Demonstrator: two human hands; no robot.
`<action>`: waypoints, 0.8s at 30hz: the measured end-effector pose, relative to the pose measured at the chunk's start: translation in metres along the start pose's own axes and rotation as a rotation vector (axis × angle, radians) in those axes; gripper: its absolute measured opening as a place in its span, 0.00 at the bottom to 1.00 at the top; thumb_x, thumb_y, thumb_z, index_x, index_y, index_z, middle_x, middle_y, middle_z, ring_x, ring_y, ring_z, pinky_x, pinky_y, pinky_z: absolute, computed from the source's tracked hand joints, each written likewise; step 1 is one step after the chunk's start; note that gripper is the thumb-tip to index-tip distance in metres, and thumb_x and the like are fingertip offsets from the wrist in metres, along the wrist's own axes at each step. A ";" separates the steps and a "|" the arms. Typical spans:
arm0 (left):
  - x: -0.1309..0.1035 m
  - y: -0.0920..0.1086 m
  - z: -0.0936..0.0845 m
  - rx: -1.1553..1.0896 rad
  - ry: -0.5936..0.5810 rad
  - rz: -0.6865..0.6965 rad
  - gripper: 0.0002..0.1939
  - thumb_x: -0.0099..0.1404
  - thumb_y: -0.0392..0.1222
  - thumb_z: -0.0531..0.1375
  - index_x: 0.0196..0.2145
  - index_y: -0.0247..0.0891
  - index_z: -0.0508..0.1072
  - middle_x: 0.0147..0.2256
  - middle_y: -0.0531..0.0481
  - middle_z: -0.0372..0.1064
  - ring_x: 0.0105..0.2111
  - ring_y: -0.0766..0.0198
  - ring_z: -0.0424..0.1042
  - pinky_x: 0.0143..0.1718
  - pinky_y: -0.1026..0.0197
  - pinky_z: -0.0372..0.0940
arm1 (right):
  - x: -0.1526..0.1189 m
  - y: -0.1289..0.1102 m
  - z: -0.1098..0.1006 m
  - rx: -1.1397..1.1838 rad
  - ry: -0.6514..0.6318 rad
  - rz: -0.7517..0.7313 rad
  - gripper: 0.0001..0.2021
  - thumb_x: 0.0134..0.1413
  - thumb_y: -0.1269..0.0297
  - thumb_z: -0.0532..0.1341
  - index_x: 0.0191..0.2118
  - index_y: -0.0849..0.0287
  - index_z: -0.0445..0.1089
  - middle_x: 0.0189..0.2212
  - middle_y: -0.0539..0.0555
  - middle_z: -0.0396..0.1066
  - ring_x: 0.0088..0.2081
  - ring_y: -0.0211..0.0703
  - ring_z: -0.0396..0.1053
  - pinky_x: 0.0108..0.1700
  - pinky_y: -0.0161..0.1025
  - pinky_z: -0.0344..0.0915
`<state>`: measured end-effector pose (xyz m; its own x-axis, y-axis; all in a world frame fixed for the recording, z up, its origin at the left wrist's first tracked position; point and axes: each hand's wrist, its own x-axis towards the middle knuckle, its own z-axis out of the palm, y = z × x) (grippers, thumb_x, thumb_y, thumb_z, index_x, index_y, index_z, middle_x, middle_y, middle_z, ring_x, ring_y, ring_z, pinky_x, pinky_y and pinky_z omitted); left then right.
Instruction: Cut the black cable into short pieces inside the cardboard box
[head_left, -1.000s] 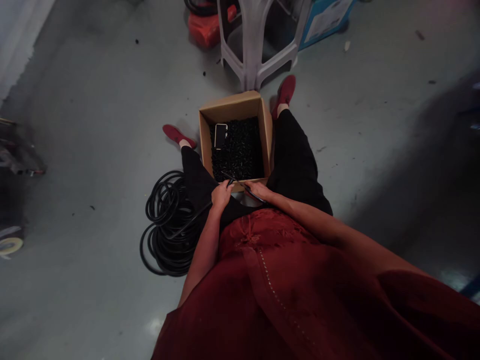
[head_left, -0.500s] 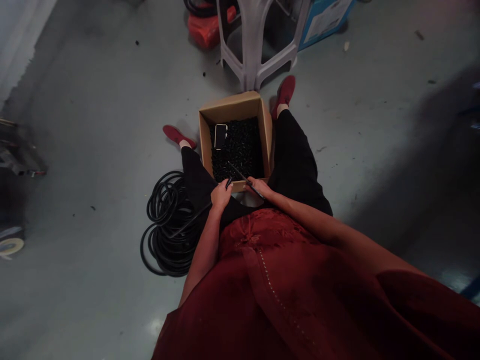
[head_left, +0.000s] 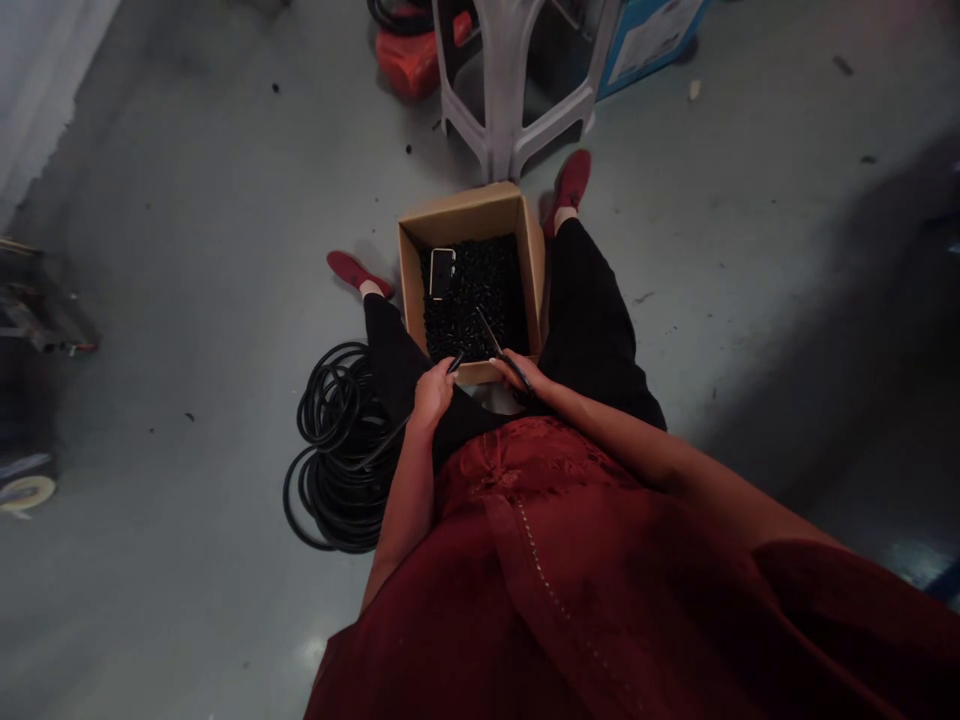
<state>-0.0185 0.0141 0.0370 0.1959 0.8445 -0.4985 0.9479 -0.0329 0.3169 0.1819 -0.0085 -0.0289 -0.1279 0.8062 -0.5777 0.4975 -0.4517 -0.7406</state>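
Note:
I sit on the floor with a cardboard box (head_left: 535,262) between my legs. The box holds a heap of small black pieces (head_left: 480,300) with a phone (head_left: 442,273) lying on top at its left. My left hand (head_left: 433,390) grips the end of a black hose (head_left: 341,450) that runs down to a coil on the floor at my left. My right hand (head_left: 517,372) holds black scissors (head_left: 495,345), blades pointing up over the box's near edge, close to the hose end.
A white plastic stool (head_left: 510,90) stands just beyond the box, with a red object (head_left: 409,55) and a blue box (head_left: 652,35) behind it. Dark equipment and a tape roll (head_left: 26,492) sit at the far left. Grey floor lies all around.
The scissors in my right hand have swung from lying low and pointing left to pointing up over the box. My left hand has stayed on the hose end.

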 end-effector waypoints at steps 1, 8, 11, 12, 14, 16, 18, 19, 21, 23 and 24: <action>0.000 0.001 0.000 -0.010 0.015 0.018 0.22 0.69 0.40 0.50 0.59 0.40 0.65 0.53 0.44 0.71 0.51 0.58 0.71 0.51 0.61 0.62 | 0.001 0.000 0.001 -0.001 -0.006 -0.002 0.12 0.63 0.53 0.52 0.39 0.57 0.63 0.23 0.49 0.68 0.23 0.37 0.66 0.27 0.32 0.62; 0.011 -0.001 0.007 -0.147 0.116 -0.032 0.23 0.69 0.44 0.50 0.60 0.38 0.64 0.52 0.44 0.71 0.50 0.58 0.71 0.50 0.61 0.63 | 0.006 0.002 0.003 -0.020 -0.075 -0.077 0.14 0.63 0.55 0.51 0.47 0.59 0.61 0.34 0.52 0.72 0.32 0.38 0.69 0.34 0.32 0.63; 0.018 -0.005 0.017 -0.197 0.152 -0.119 0.21 0.69 0.45 0.50 0.56 0.35 0.66 0.49 0.44 0.74 0.49 0.61 0.72 0.49 0.63 0.63 | 0.006 0.004 0.005 -0.065 -0.118 -0.106 0.17 0.60 0.53 0.55 0.48 0.59 0.63 0.38 0.54 0.73 0.37 0.41 0.69 0.38 0.34 0.63; 0.019 -0.006 0.020 -0.192 0.155 -0.135 0.21 0.70 0.46 0.49 0.55 0.35 0.67 0.47 0.44 0.75 0.48 0.61 0.73 0.48 0.63 0.63 | 0.006 0.005 0.006 -0.082 -0.134 -0.110 0.18 0.59 0.53 0.56 0.49 0.59 0.63 0.39 0.54 0.73 0.39 0.43 0.70 0.39 0.35 0.63; 0.019 -0.007 0.025 -0.173 0.162 -0.159 0.21 0.70 0.46 0.48 0.55 0.37 0.68 0.46 0.44 0.76 0.48 0.59 0.73 0.47 0.62 0.64 | 0.006 0.006 0.008 -0.113 -0.162 -0.112 0.19 0.58 0.52 0.58 0.50 0.60 0.64 0.42 0.56 0.73 0.41 0.45 0.70 0.41 0.35 0.63; 0.018 -0.007 0.028 -0.151 0.175 -0.174 0.21 0.70 0.47 0.47 0.56 0.39 0.67 0.47 0.45 0.75 0.48 0.58 0.73 0.48 0.60 0.63 | 0.007 0.007 0.009 -0.138 -0.185 -0.114 0.21 0.58 0.51 0.58 0.51 0.59 0.63 0.44 0.57 0.73 0.42 0.45 0.70 0.42 0.35 0.63; 0.016 -0.006 0.030 -0.132 0.184 -0.182 0.22 0.71 0.48 0.46 0.57 0.41 0.66 0.48 0.45 0.75 0.49 0.58 0.72 0.48 0.60 0.63 | 0.007 0.008 0.009 -0.156 -0.201 -0.117 0.22 0.58 0.51 0.58 0.52 0.60 0.63 0.45 0.58 0.72 0.43 0.46 0.70 0.43 0.35 0.63; 0.016 -0.006 0.030 -0.124 0.185 -0.185 0.22 0.71 0.48 0.46 0.58 0.41 0.66 0.49 0.45 0.74 0.49 0.58 0.72 0.48 0.60 0.63 | 0.007 0.007 0.009 -0.165 -0.206 -0.119 0.22 0.59 0.51 0.57 0.52 0.61 0.63 0.46 0.58 0.72 0.44 0.46 0.70 0.43 0.35 0.63; 0.015 -0.005 0.030 -0.110 0.186 -0.188 0.22 0.71 0.48 0.46 0.58 0.42 0.65 0.49 0.46 0.74 0.49 0.58 0.72 0.48 0.60 0.63 | 0.006 0.006 0.007 -0.178 -0.216 -0.126 0.23 0.60 0.51 0.57 0.53 0.62 0.63 0.46 0.59 0.72 0.45 0.46 0.70 0.43 0.35 0.63; 0.014 -0.005 0.030 -0.097 0.186 -0.188 0.22 0.71 0.48 0.46 0.58 0.42 0.65 0.50 0.45 0.74 0.49 0.58 0.72 0.48 0.60 0.63 | 0.004 0.005 0.006 -0.188 -0.225 -0.139 0.23 0.60 0.51 0.56 0.54 0.61 0.64 0.47 0.59 0.72 0.45 0.46 0.70 0.43 0.35 0.63; 0.014 -0.005 0.030 -0.092 0.186 -0.186 0.22 0.71 0.48 0.45 0.58 0.42 0.65 0.50 0.45 0.74 0.49 0.57 0.72 0.48 0.60 0.63 | 0.003 0.004 0.006 -0.194 -0.226 -0.148 0.23 0.60 0.50 0.57 0.54 0.61 0.64 0.47 0.58 0.73 0.45 0.46 0.71 0.43 0.35 0.64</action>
<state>-0.0130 0.0102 0.0038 -0.0366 0.9154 -0.4009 0.9347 0.1733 0.3103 0.1783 -0.0097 -0.0355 -0.3875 0.7425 -0.5465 0.6103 -0.2377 -0.7557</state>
